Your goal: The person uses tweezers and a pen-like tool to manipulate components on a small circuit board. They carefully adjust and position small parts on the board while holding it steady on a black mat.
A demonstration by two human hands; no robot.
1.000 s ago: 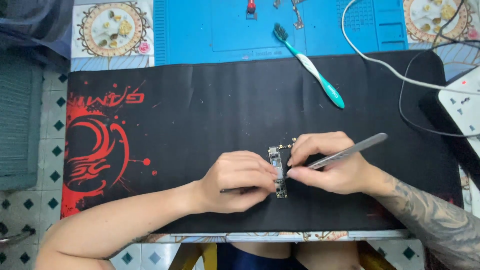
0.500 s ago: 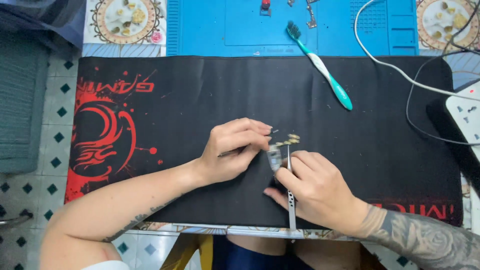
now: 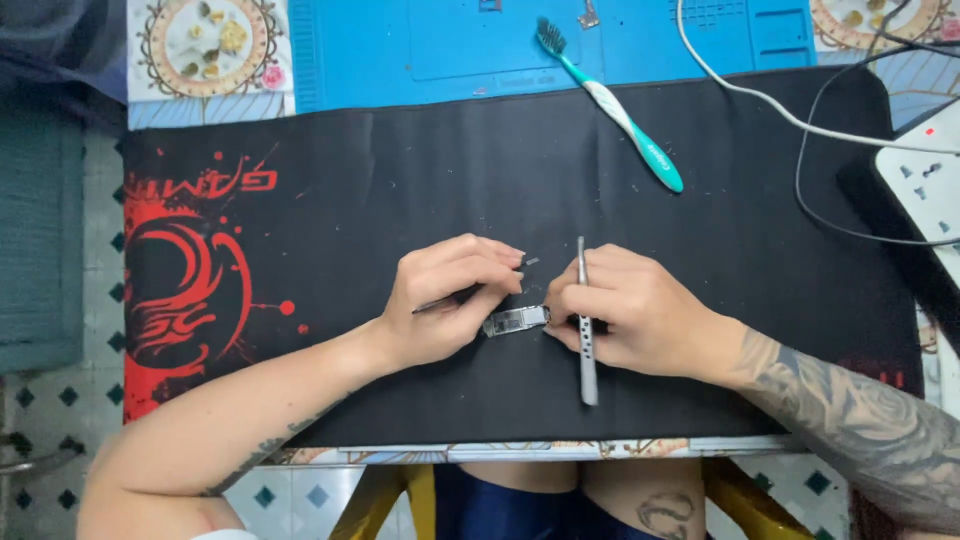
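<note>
Down near the front edge of the bench, both hands meet over a small silver-grey rectangular circuit part (image 3: 516,320) that lies on the black cloth mat with red swirl print (image 3: 400,190). The left hand (image 3: 450,300) has its fingers curled together, pinching a thin dark tool whose tip pokes out past the fingertips; its thumb side touches the left end of the small part. The right hand (image 3: 630,310) is closed around slim grey metal tweezers (image 3: 585,330), held roughly upright in the view, tip away from the person, with its fingers against the right end of the part. Farther back, a teal and white toothbrush (image 3: 620,110) lies slanted across the mat's rear edge, partly on a blue silicone work mat (image 3: 440,50). White and black cables (image 3: 800,125) run toward a white power strip (image 3: 925,185) at the right.
</note>
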